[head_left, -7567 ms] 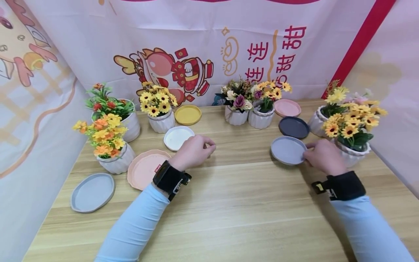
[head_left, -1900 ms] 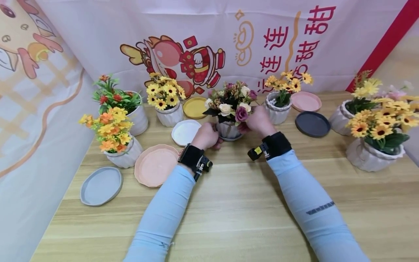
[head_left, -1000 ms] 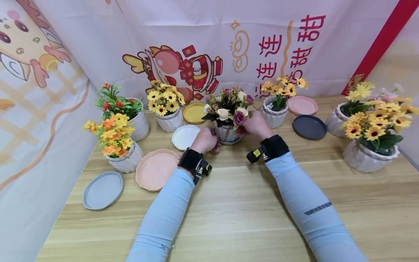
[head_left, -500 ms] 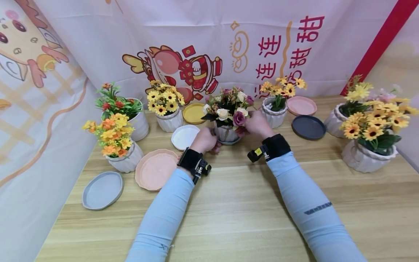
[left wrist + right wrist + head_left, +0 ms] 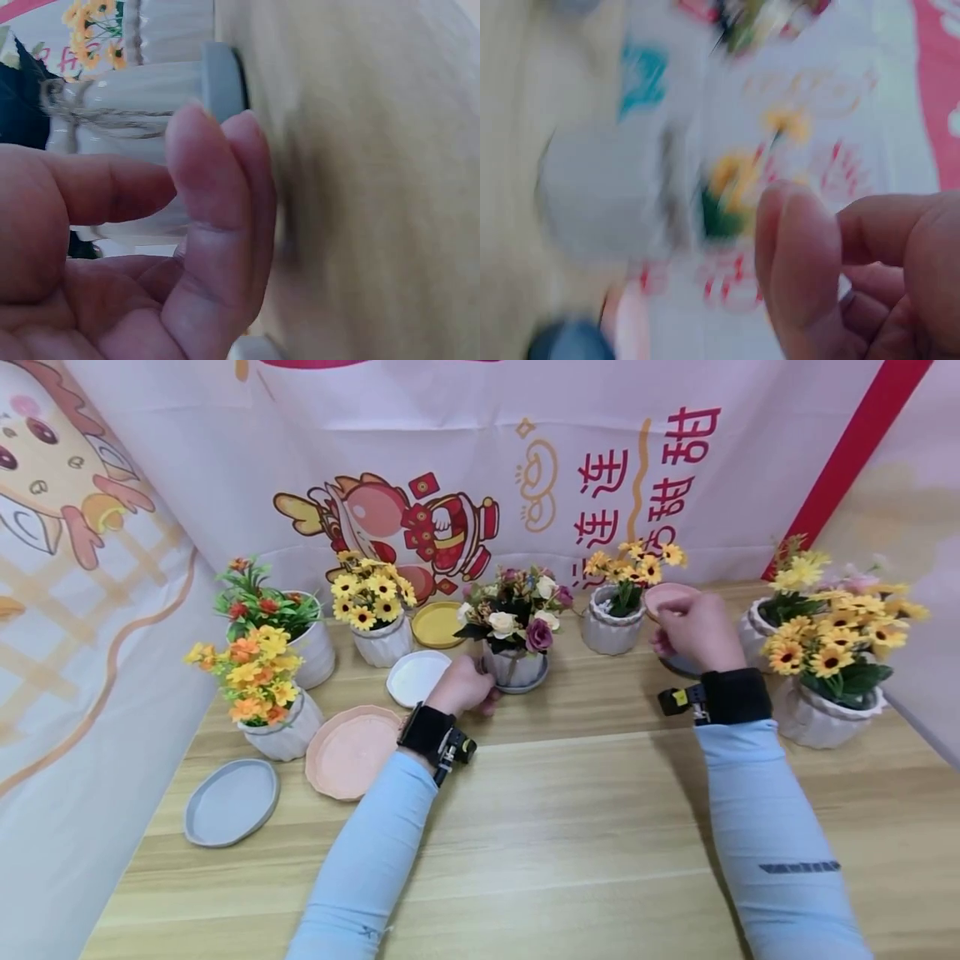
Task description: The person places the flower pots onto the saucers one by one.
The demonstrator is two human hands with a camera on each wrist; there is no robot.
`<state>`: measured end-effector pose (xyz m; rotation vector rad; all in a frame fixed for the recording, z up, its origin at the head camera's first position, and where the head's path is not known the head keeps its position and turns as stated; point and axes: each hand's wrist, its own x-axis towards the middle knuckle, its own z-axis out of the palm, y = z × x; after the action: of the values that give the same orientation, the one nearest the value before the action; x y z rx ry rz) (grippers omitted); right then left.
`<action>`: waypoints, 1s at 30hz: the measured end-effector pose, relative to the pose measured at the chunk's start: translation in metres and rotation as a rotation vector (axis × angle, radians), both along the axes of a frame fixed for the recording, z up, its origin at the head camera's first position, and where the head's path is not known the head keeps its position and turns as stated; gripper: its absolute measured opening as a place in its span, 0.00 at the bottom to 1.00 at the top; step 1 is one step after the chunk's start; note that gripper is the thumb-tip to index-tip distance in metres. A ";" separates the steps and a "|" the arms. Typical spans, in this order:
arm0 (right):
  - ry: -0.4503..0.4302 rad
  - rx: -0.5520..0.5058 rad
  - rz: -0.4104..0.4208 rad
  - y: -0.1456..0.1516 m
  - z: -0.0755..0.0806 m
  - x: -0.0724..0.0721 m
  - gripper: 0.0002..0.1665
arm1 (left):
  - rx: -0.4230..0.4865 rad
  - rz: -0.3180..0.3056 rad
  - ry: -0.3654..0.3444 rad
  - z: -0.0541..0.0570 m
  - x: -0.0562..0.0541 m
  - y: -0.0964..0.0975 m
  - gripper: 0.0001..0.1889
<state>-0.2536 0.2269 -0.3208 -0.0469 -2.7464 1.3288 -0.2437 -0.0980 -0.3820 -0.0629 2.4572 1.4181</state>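
Note:
A white pot of purple and cream roses [image 5: 513,667] stands upright on a small grey saucer [image 5: 536,683] at the middle of the table; twine rings the pot in the left wrist view. My left hand [image 5: 461,687] is at the pot's left side, its fingers loosely bent, with nothing seen between thumb and fingertips. Over the dark saucer [image 5: 677,667], which it partly hides, hovers my right hand [image 5: 701,628], its loosely bent fingers holding nothing. Left of it is a pot of small yellow flowers [image 5: 612,627], blurred in the right wrist view; behind it lies a pink saucer [image 5: 667,596].
Several potted flowers line both sides, such as the sunflower pot [image 5: 825,718] at right and the orange-flower pot [image 5: 285,731] at left. A white saucer [image 5: 416,677], a yellow saucer [image 5: 437,625], a large pink saucer [image 5: 348,756] and a grey-blue saucer [image 5: 231,803] lie at left.
The grey saucer went to the middle, and the rose pot now stands on it. My right hand has since let go of that pot and moved right; my left stays beside it.

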 end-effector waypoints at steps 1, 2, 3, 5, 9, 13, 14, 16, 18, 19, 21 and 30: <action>-0.006 0.080 -0.035 0.010 -0.004 0.001 0.18 | -0.040 -0.013 0.014 0.002 0.002 -0.001 0.11; -0.019 0.153 -0.064 0.019 -0.008 0.002 0.19 | -0.088 -0.027 0.032 0.005 0.004 -0.001 0.11; -0.031 0.219 -0.086 0.026 -0.014 0.001 0.19 | -0.145 -0.039 0.049 0.007 0.006 -0.003 0.13; -0.058 0.315 -0.120 0.039 -0.025 -0.002 0.19 | -0.248 -0.059 0.087 0.012 0.010 -0.005 0.15; -0.118 0.452 -0.162 0.056 -0.041 -0.006 0.21 | -0.381 -0.116 0.150 0.022 0.019 -0.003 0.19; -0.130 0.622 -0.123 0.064 -0.048 -0.004 0.23 | -0.378 -0.212 0.168 0.029 0.030 0.010 0.20; -0.128 0.642 -0.115 0.065 -0.049 -0.003 0.24 | -0.367 -0.237 0.166 0.030 0.032 0.014 0.21; -0.125 0.681 -0.097 0.065 -0.053 -0.003 0.25 | -0.348 -0.284 0.165 0.032 0.037 0.022 0.21; -0.140 0.662 -0.110 0.065 -0.058 -0.003 0.27 | -0.325 -0.325 0.171 0.034 0.041 0.030 0.21; -0.147 0.658 -0.119 0.065 -0.060 -0.003 0.28 | -0.317 -0.337 0.175 0.035 0.043 0.034 0.22; -0.169 0.656 -0.129 0.066 -0.064 -0.005 0.30 | -0.299 -0.369 0.197 0.036 0.047 0.040 0.23; -0.240 0.561 -0.134 0.069 -0.064 -0.003 0.32 | -0.275 -0.454 0.281 0.033 0.058 0.059 0.19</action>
<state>-0.2568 0.2955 -0.3849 -0.3604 -3.1396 0.5156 -0.1855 -0.0387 -0.3486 0.6329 2.6396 0.9420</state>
